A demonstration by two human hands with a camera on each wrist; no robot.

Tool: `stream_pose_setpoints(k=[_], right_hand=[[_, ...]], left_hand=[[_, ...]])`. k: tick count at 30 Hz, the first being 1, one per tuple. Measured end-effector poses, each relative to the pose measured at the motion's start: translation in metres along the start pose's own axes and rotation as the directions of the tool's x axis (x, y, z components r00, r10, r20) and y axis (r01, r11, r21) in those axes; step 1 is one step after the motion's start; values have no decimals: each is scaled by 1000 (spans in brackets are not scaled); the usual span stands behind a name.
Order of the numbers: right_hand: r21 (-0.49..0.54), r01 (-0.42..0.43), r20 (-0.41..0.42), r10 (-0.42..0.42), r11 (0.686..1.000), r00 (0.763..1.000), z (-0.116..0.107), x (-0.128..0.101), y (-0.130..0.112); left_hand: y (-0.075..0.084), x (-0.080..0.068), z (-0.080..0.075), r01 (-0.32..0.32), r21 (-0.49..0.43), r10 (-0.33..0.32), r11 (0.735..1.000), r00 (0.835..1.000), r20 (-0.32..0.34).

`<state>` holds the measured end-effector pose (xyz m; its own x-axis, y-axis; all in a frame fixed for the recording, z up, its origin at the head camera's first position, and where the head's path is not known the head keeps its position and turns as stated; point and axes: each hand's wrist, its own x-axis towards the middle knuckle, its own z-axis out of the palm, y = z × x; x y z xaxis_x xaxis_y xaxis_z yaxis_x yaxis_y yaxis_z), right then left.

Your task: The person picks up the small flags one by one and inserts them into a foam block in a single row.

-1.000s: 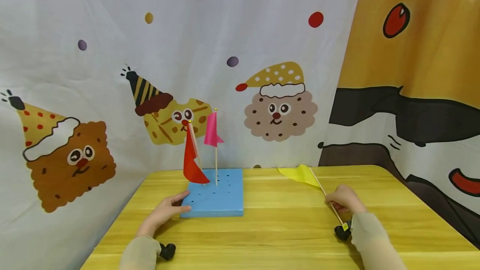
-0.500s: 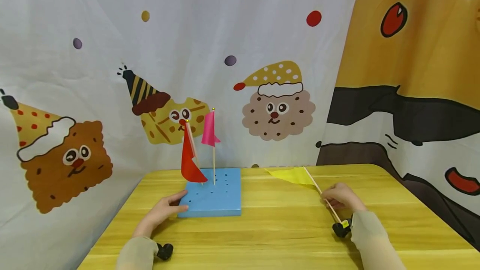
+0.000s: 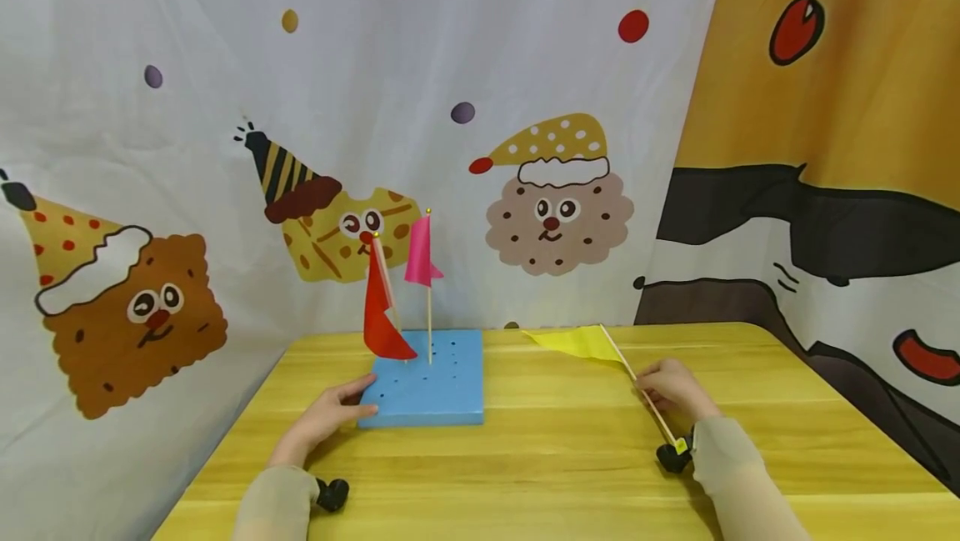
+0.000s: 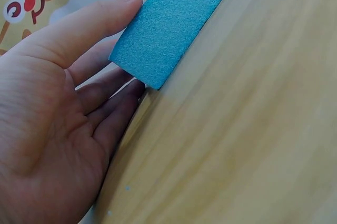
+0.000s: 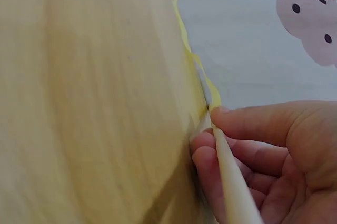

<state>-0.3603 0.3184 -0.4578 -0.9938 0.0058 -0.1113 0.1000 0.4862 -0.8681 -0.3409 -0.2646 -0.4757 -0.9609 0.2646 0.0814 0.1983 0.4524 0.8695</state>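
A blue foam block [image 3: 450, 395] with small holes in its top lies on the left half of the table. My left hand [image 3: 321, 420] holds it by the near left corner; in the left wrist view the thumb [image 4: 113, 11] rests at the upper edge and the other fingers lie along the side. Two flags stand in the block: a red flag [image 3: 381, 324], leaning left, and an upright pink flag [image 3: 420, 253]. On the right, my right hand [image 3: 675, 388] pinches the wooden stick of a yellow flag [image 3: 581, 343], its cloth trailing left. The right wrist view shows the stick [image 5: 231, 182] between thumb and fingers.
The wooden table [image 3: 555, 474] reaches back to a white curtain [image 3: 375, 49] printed with cartoon biscuits. Black wrist cameras sit at both cuffs, the left camera [image 3: 332, 494] close over the table. The yellow flag's cloth lies near the far table edge.
My right hand has moved slightly left with the yellow flag, whose cloth has swung further left. My left hand stays at the block's corner. The head view has shifted a little.
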Motion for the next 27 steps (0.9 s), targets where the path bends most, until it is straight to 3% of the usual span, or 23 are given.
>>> stream_pose_setpoints(k=[7, 21, 27], right_hand=[[-54, -4, -43, 1, 999, 999, 8, 0, -6], [-14, 1, 3, -1, 1000, 1000, 18, 2, -11], [-9, 22, 28, -22, 1000, 999, 18, 1, -14]], left_hand=[[0, 2, -1, 24, -5, -24, 1000, 1000, -1], [-2, 4, -1, 34, 30, -35, 999, 999, 6], [-2, 2, 0, 26, 5, -26, 1000, 1000, -3]])
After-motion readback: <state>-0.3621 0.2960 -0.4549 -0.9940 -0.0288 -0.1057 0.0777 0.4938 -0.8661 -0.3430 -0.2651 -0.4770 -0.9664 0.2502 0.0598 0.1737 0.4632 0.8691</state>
